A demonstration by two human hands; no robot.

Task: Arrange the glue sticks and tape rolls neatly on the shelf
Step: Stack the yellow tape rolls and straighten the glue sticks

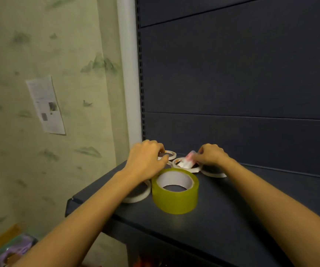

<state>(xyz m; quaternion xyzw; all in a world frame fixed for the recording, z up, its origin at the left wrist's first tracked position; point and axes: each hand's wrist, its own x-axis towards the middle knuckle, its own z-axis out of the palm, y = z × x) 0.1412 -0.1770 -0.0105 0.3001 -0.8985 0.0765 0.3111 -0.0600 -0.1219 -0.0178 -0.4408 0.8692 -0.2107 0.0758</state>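
Observation:
A wide yellow-green tape roll lies flat on the dark shelf, nearest to me. Behind it lie several thin white tape rolls: one at the far back, one in the middle, one under my right wrist and one under my left forearm. My left hand curls its fingers round the back white roll. My right hand pinches a small pink-and-white glue stick above the middle white roll.
The shelf's dark back panel rises just behind the rolls, with a slotted upright at its left. A wallpapered wall stands left of the shelf. A tray with purple items sits low at the left.

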